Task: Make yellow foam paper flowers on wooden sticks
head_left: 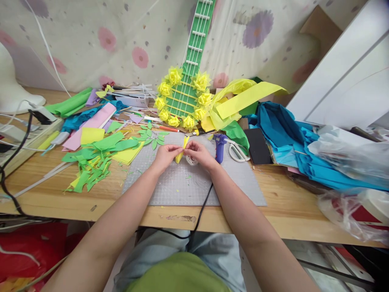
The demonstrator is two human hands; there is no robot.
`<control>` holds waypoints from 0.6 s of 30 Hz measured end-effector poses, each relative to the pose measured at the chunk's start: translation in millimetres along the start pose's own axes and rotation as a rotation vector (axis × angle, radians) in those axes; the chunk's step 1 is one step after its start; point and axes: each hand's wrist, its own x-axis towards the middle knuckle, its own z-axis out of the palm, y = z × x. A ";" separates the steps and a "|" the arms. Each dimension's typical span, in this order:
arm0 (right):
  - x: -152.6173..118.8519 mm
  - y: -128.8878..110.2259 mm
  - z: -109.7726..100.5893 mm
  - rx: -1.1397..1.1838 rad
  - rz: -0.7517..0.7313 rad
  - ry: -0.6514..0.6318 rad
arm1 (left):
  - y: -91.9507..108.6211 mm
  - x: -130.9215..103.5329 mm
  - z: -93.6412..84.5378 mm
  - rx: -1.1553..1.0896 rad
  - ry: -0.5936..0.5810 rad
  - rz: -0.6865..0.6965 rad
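Observation:
Both hands pinch one narrow piece of yellow crepe paper (179,157) above the grey cutting mat (170,190). My left hand (166,155) grips it from the left, fingers closed. From the other side my right hand (199,153) holds it between thumb and fingertips. A white roll of tape (191,161) lies partly hidden under my right hand. Just right of that hand is a purple glue gun (219,147), its black cord running off the table's front. Behind the hands leans a green paper guitar (190,87) ringed with yellow paper flowers (201,82).
White-handled scissors (238,152) and a black phone (258,146) lie at the right, near blue crepe paper (279,125). Green paper scraps (91,162) spread over the left side. Paper leaves (149,134) on stems sit behind my left hand. Yellow paper (249,99) lies beside the guitar.

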 end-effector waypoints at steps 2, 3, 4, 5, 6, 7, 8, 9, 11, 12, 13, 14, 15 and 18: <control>-1.5 -2.7 0.4 0.010 0.027 -0.016 | -0.7 0.9 -0.4 0.055 0.033 0.020; -2.2 -3.8 0.8 0.015 0.037 -0.021 | -1.7 1.5 -0.6 0.087 0.049 0.041; -2.7 -4.5 1.2 0.022 0.047 -0.029 | -2.9 2.2 -0.8 0.118 0.064 0.068; -3.2 -4.9 1.6 0.029 0.056 -0.037 | -4.4 3.0 -1.1 0.145 0.075 0.096; -3.6 -5.0 1.8 0.035 0.065 -0.043 | -5.9 3.7 -1.3 0.168 0.083 0.125; -4.0 -4.9 1.6 0.041 0.072 -0.045 | -7.4 4.4 -1.4 0.186 0.089 0.149; -4.2 -4.8 1.0 0.044 0.078 -0.046 | -8.6 4.9 -1.5 0.197 0.095 0.165; -4.4 -4.7 -0.2 0.045 0.082 -0.044 | -9.6 5.4 -1.6 0.199 0.102 0.173; -4.6 -4.8 -3.8 0.042 0.088 -0.037 | -10.8 6.2 -1.6 0.177 0.117 0.171; -4.6 -5.1 -5.8 0.037 0.096 -0.040 | -11.1 6.6 -1.5 0.155 0.124 0.163; -4.5 -5.4 -7.7 0.031 0.111 -0.045 | -11.2 6.8 -1.5 0.127 0.128 0.154; -4.3 -5.8 -9.3 0.019 0.133 -0.048 | -11.1 7.1 -1.4 0.097 0.127 0.143; -4.1 -6.1 -10.4 0.004 0.154 -0.044 | -10.9 7.2 -1.4 0.068 0.124 0.130; -3.1 -6.4 -11.3 -0.052 0.162 -0.001 | -7.9 6.3 -1.4 -0.006 0.116 0.081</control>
